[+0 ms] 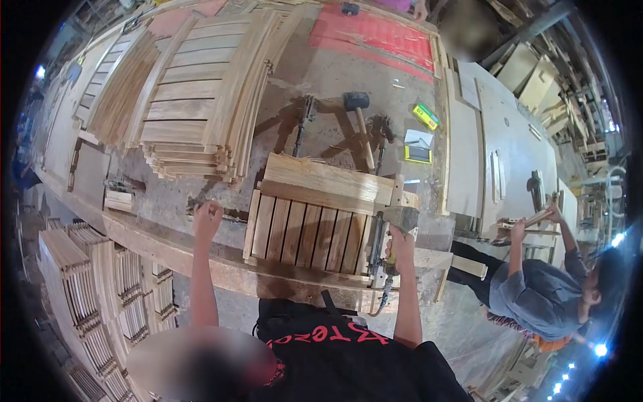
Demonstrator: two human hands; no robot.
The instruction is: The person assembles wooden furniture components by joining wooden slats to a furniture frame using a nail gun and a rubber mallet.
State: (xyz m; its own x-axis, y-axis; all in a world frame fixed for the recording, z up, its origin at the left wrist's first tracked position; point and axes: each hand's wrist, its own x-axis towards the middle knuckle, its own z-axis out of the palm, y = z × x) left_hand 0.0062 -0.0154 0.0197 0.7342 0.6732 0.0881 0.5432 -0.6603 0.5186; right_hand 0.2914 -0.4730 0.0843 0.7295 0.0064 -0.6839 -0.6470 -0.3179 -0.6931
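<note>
My right hand point(400, 249) is closed around the handle of a mallet, its grey block-like head point(402, 218) at the right end of a slatted wooden panel point(305, 231). The panel lies on the workbench with its slats running away from me. Across its far side sits a wide wooden board point(328, 181). A metal clamp point(376, 246) stands along the panel's right edge, just beside my right hand. To the left of the panel, my left hand point(208, 218) hovers with curled fingers near the bench's front edge. Whatever its fingers may hold is too small to make out.
A black-headed mallet point(356, 102) lies beyond the panel, between long bar clamps point(305, 124). Finished slatted panels point(184, 100) are stacked at left. Yellow boxes point(425, 116) lie at right. More panels point(87, 301) stand below left. A co-worker point(542, 291) handles wood at right.
</note>
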